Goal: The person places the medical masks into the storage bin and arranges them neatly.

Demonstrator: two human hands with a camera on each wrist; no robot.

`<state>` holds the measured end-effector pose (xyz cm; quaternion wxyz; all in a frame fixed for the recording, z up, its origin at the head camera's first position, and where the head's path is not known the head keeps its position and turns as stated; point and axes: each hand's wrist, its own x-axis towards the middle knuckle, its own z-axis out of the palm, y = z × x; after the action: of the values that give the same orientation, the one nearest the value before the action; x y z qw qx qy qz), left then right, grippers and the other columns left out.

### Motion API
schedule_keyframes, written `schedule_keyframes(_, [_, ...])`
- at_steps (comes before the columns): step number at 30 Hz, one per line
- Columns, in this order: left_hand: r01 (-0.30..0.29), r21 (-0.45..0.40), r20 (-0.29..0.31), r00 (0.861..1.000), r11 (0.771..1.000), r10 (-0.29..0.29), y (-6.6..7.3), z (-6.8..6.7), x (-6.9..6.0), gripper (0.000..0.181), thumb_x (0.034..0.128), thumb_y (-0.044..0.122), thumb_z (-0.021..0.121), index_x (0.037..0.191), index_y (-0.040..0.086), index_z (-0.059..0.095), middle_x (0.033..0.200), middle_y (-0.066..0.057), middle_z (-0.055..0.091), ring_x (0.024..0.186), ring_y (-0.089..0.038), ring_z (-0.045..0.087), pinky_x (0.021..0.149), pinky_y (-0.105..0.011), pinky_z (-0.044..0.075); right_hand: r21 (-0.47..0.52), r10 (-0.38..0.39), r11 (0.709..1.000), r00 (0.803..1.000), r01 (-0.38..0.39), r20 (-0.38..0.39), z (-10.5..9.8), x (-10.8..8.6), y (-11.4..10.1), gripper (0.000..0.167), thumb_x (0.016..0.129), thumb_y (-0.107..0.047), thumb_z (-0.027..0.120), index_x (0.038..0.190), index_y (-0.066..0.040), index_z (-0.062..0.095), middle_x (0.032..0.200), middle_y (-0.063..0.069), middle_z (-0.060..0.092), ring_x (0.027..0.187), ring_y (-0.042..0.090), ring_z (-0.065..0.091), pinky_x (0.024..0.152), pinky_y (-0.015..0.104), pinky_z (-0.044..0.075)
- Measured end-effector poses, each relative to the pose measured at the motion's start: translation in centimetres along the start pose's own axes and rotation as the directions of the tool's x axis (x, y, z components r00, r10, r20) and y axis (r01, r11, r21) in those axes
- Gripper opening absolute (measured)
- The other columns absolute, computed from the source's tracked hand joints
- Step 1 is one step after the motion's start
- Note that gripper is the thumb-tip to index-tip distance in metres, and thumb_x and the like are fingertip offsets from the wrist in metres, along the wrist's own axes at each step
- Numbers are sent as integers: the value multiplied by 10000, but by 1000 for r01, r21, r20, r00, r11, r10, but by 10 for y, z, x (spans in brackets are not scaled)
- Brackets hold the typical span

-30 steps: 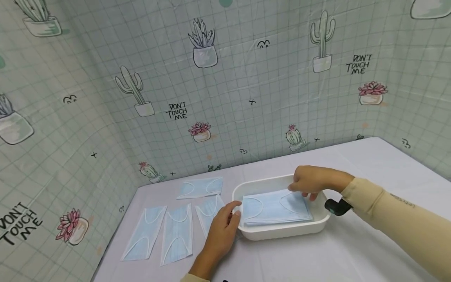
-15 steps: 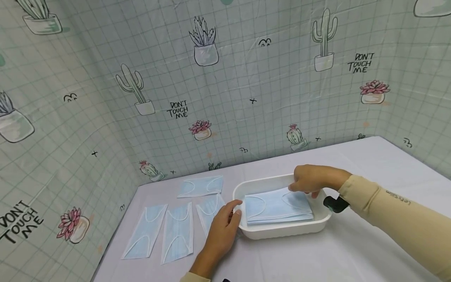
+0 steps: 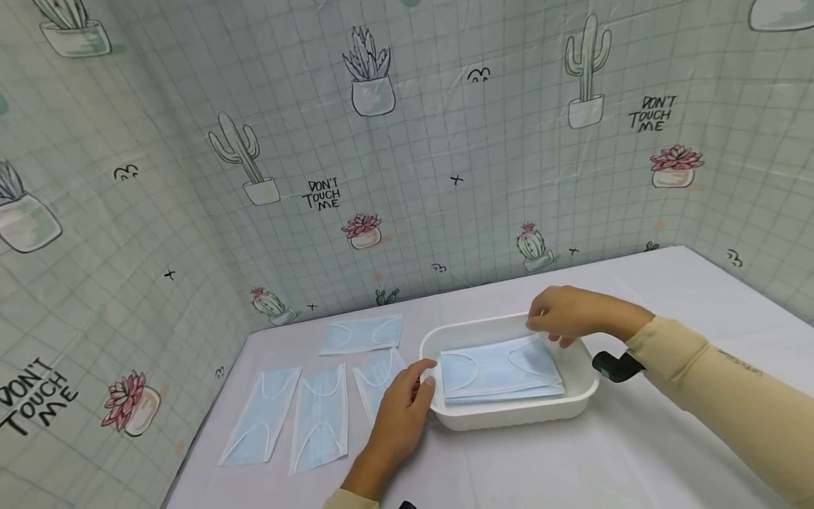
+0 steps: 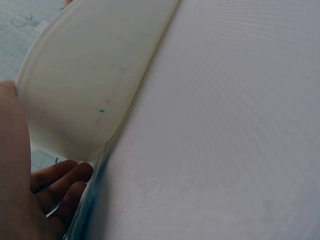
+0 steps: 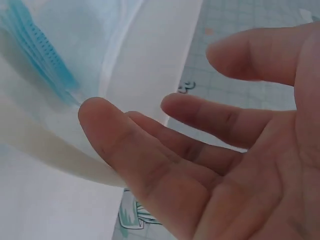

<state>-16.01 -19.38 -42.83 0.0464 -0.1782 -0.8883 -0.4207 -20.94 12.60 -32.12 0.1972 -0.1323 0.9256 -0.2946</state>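
Note:
A stack of light blue face masks [image 3: 492, 371] lies in the white plastic tray [image 3: 509, 421]. My left hand [image 3: 402, 406] holds the tray at its left end, thumb and forefinger at the rim. In the left wrist view, other fingers [image 4: 70, 182] are bent beside the tray wall, near a blue mask edge. My right hand [image 3: 572, 312] hovers over the tray's back right part, just off the stack. Its fingers are loosely bent and apart in the right wrist view, with nothing between them; the folded mask edges [image 5: 42, 55] show beyond the fingertips.
Several single masks lie flat left of the tray: one far back [image 3: 362, 334], two nearer ones [image 3: 262, 417] [image 3: 320, 418], and one partly hidden behind the left hand [image 3: 376, 375]. White cloth covers the table [image 3: 636, 452]. A cactus-print curtain [image 3: 445, 141] stands behind.
My right hand has come off the mask stack and risen slightly to the back right. The stack shifted a little in the tray earlier. My left hand stays at the tray's left end.

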Motion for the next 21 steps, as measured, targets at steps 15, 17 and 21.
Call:
schedule_keyframes(15, [2,-32,3,1000,999,-2,0,3,-1,362,1066,338,443,1378,216,579,979,46,540,888,-127,525,787,-342,458,310,-122,930,960,199,-251,6,-27,26,453,1000,-286,630,1314,35,574,1190,153,663,981,236,680,756,359,570])
schedule_keyframes(17, [-3,-22,1,1000,1000,3,-1,3,-1,363,1067,339,441,1378,212,580,963,45,533,879,-126,521,779,-337,455,306,-115,929,950,206,-289,6,-28,30,439,1008,-303,616,1299,23,583,1174,156,672,970,233,687,754,349,570])
schedule_keyframes(21, [-9,-22,-2,1000,1000,9,-1,2,0,365,1065,334,445,1377,202,581,961,46,534,883,-128,522,785,-339,458,310,-117,921,928,234,-353,7,-32,36,407,1014,-334,606,1259,-8,609,1141,172,686,958,232,697,757,352,572])
